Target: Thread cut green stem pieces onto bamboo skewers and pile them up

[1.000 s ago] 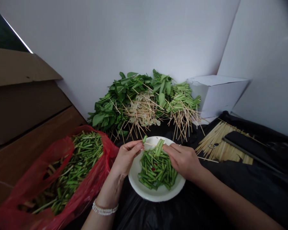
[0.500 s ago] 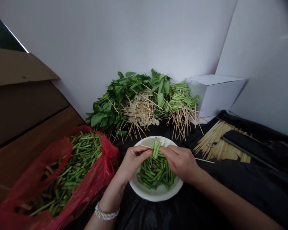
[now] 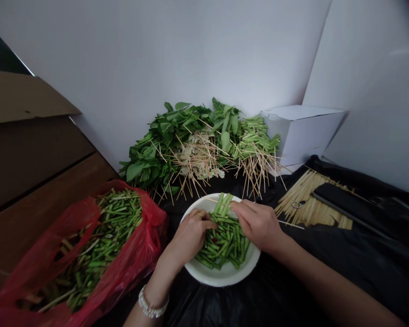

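A white bowl holds many short green stem pieces that look like cut long beans. My right hand is closed on a bamboo skewer at the bowl's right rim. Several pale-green pieces sit side by side across that skewer, whose thin tip shows to their left. My left hand reaches over the left rim, fingers apart and touching the pieces in the bowl. Its fingertips are partly hidden, and no piece shows in its grasp.
Left stands a red plastic bag of cut green stems. Behind the bowl lie skewered leafy greens and skewered stems, beside a white box. Loose skewers, a ring and a dark flat object lie right.
My left hand has let go of the skewer and moved down and left into the bowl. My right hand keeps the skewer. The view has shifted slightly.
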The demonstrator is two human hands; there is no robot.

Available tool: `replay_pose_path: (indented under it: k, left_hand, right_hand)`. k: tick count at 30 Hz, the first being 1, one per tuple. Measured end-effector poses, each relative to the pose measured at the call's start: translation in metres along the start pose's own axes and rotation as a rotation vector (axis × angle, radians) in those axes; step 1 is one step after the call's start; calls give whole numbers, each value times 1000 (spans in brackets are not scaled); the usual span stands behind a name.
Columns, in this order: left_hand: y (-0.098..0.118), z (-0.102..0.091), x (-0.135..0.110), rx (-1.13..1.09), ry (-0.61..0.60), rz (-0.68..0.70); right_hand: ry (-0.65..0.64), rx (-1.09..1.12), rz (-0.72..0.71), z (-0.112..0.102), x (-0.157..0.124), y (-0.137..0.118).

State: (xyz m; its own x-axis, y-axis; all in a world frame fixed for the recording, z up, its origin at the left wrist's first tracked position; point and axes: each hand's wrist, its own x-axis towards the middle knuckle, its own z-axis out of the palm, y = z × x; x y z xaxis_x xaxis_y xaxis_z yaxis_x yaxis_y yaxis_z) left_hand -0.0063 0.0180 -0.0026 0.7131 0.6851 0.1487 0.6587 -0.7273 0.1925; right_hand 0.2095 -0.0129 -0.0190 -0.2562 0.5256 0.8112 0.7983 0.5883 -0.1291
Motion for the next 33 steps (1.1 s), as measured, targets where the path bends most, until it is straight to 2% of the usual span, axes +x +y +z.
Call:
replay_pose_path:
  k: [4,10,13,20,24,27,33]
  left_hand:
    - [2,1,1,63,18,-65]
    - [2,-2,1,-125,79,-28]
    - [1,-3,3,-326,177,-62]
    - [-4,-5,6,-1108,454,-461]
    - [-7,-9,6,-1496,534,-555]
    - [-6,-12,7,-1579,555,-565]
    - [-5,-13,6,-1595,542,-557]
  right_hand:
    - [-5,8,3,1,-1,0]
    - [-22,9,19,0,-1,0]
    - [-12,26,34,0,-2,1]
    - [-6,49,39,1,-2,2]
    - [-21,27,11,1,-1,0]
    - [-32,6,-9,0,-1,-1]
    - [-55,-40,-36,0,0,-2]
